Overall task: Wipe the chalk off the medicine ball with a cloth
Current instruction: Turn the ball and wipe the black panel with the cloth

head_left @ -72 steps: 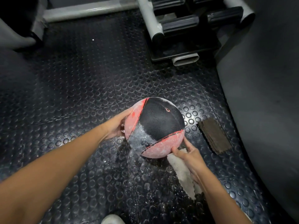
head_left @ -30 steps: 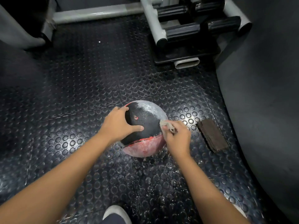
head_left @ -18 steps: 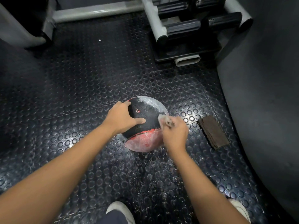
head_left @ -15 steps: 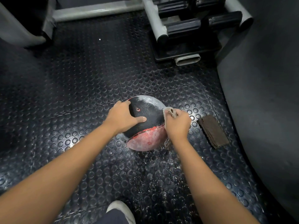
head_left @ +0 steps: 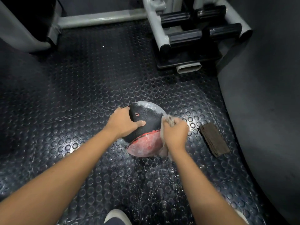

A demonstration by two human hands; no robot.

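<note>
Head view, looking down at the floor.

- Medicine ball: sits on the studded black rubber floor, just below the middle of the view. A black panel faces up and a red panel sits at the ball's 6 o'clock. I see a pale chalk film along the rim at 12 o'clock and across the red panel.
- Left hand: on the ball's 9 o'clock side, fingers curled over the curve and thumb laid across the black panel. It grips the ball.
- Right hand: at the ball's 3 o'clock side, fisted round a bunched pale cloth and pressing it to the surface. Cloth ends stick out above the knuckles and hang below the wrist. This hand is motion-blurred.
- White chalk specks: scattered on the floor at 6 o'clock from the ball, between my two forearms.
- Brown ribbed pad: lies flat on the floor at 3 o'clock from the ball, apart from it.
- Grey tube frame with black bars: at 1 o'clock in the view.
- Shoe toe: at the bottom edge, 6 o'clock.
</note>
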